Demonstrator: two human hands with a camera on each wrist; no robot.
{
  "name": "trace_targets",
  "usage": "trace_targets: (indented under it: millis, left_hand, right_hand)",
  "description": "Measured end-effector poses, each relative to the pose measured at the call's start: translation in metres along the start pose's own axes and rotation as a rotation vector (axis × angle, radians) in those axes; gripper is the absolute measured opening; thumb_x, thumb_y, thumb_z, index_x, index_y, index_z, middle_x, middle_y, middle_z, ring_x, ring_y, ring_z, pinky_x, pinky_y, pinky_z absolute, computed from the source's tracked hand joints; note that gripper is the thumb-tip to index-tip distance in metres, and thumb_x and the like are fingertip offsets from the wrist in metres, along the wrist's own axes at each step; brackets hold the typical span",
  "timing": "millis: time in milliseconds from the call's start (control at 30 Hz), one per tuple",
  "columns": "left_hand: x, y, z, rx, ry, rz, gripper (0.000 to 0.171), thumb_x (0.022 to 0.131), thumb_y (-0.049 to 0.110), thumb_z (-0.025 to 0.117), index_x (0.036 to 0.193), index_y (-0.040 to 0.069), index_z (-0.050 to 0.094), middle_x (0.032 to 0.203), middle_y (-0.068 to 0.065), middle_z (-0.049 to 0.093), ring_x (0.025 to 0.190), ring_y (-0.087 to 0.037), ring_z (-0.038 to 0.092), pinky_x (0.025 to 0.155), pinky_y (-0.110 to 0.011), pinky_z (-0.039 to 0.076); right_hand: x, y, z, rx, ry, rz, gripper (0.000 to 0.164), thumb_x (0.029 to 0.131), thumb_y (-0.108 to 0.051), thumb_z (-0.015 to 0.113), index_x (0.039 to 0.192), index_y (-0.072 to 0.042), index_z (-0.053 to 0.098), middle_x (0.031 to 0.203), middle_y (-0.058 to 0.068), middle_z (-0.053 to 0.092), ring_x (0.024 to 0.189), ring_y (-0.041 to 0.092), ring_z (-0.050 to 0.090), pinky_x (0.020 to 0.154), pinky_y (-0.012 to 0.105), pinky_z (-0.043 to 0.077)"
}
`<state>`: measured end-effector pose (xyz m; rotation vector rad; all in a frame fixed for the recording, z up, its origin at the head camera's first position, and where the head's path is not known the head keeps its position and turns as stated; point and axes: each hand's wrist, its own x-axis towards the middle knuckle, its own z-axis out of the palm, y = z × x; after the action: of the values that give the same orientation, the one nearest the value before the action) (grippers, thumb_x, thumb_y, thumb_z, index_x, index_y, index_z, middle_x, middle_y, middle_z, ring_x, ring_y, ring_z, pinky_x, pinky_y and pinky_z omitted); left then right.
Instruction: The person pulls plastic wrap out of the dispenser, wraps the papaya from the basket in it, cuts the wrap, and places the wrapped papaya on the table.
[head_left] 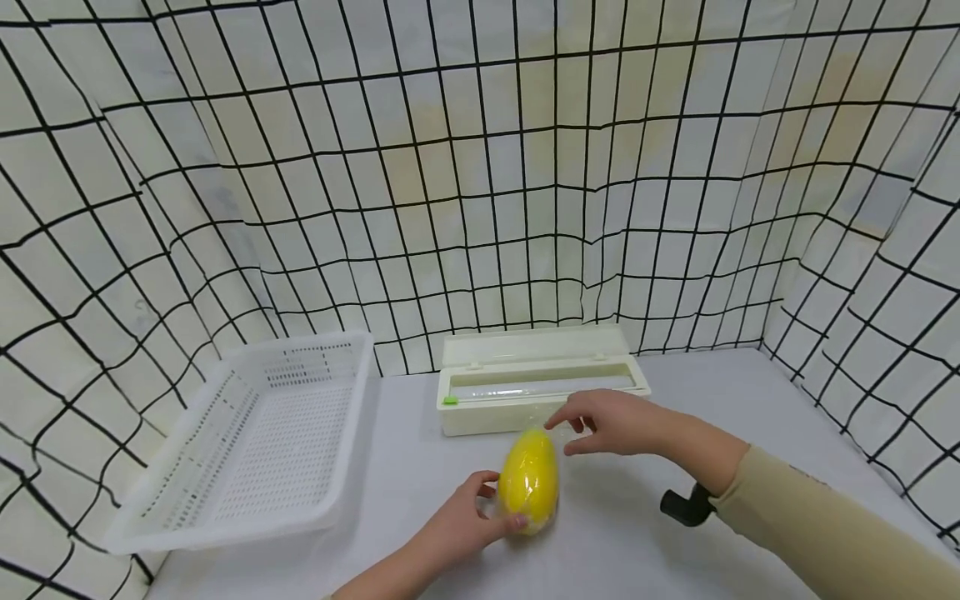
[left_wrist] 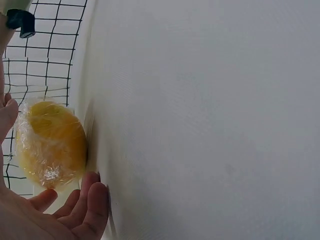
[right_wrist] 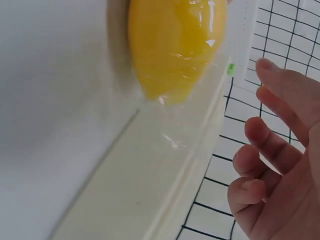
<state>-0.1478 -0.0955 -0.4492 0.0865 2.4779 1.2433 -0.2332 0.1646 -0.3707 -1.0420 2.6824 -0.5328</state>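
Note:
A yellow oval fruit [head_left: 529,479], wrapped in clear cling film, sits on the white table in the head view; its exact kind is not plain. My left hand [head_left: 465,518] holds its lower left side, with the thumb at the near end and the fingers along the left. The left wrist view shows the crinkled film on the fruit [left_wrist: 52,145] above my left hand's fingers [left_wrist: 95,205]. My right hand [head_left: 611,423] hovers just beyond the fruit's upper right, its fingers loosely bent and holding nothing. In the right wrist view, that hand [right_wrist: 280,155] is apart from the fruit [right_wrist: 175,50].
Behind the fruit stands a cream cling film dispenser [head_left: 480,423], its lid raised, with a film roll [head_left: 540,387] and a green slider [head_left: 450,400]. A white perforated basket [head_left: 337,492] is at the left. Black netting [head_left: 517,196] over white sheeting encloses the table's back and sides.

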Motion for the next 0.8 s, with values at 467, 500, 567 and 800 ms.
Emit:
trace_targets:
  millis: [467,500,567,800]
  left_hand:
    - [0.009,0.002,0.001,-0.051,-0.063,0.071,0.082,0.081,0.042,0.079,0.146,0.012,0.039,0.127,-0.013,0.053,0.096,-0.023,0.056,0.082,-0.047,0.051]
    - [0.010,0.002,0.000,-0.060,-0.077,0.076,0.082,0.081,0.041,0.080,0.147,0.013,0.039,0.128,-0.014,0.052,0.097,-0.024,0.058,0.082,-0.047,0.052]
    - [0.011,0.001,-0.003,-0.077,-0.102,0.081,0.081,0.082,0.037,0.080,0.148,0.015,0.038,0.131,-0.016,0.051,0.099,-0.024,0.060,0.080,-0.045,0.054]
    - [0.016,-0.007,-0.011,-0.097,-0.141,0.065,0.080,0.082,0.034,0.079,0.151,0.022,0.038,0.136,-0.015,0.049,0.097,-0.023,0.062,0.072,-0.040,0.056]
  right_hand:
    - [0.058,-0.011,-0.007,-0.130,-0.298,0.117,0.036,0.087,-0.031,0.077,0.123,-0.032,0.071,0.085,-0.008,0.059,0.082,0.013,0.053,0.071,0.027,0.048]
    - [0.060,-0.010,-0.006,-0.127,-0.313,0.138,0.036,0.087,-0.032,0.077,0.123,-0.031,0.072,0.088,-0.008,0.060,0.084,0.013,0.053,0.075,0.028,0.049]
    - [0.063,-0.008,-0.004,-0.122,-0.342,0.181,0.033,0.087,-0.034,0.077,0.120,-0.032,0.073,0.094,-0.009,0.062,0.088,0.014,0.055,0.081,0.032,0.051]
    - [0.067,-0.002,-0.001,-0.092,-0.404,0.244,0.019,0.085,-0.039,0.077,0.104,-0.034,0.076,0.106,-0.011,0.066,0.099,0.014,0.057,0.096,0.041,0.048]
